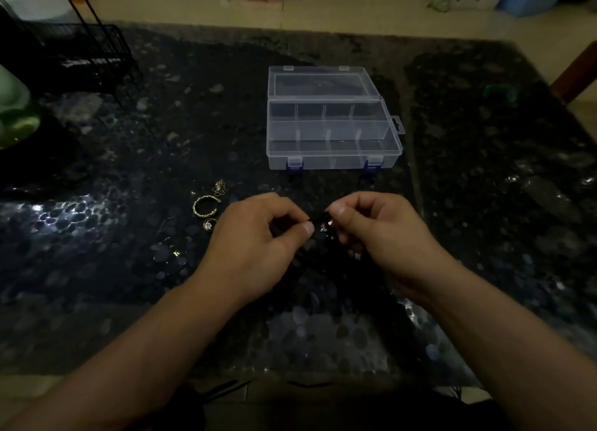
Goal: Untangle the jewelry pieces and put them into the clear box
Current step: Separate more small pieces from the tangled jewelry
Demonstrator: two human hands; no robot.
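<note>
Pinching a dark tangled piece (323, 225) between them, the left hand (258, 236) and right hand (374, 230) hold it raised just before the clear box (332, 159), apparently to tease it apart. The box stands lid-open, ready; gold pieces (206, 206) wait left of the hands.

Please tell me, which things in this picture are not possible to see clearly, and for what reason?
- Dark piece pinched between left hand and right hand: head view, its shape is lost against the dark table and behind the fingers.
- Small gold pieces left of the hands: too small to identify.
- Clear box compartments: contents unclear through glare.
</note>
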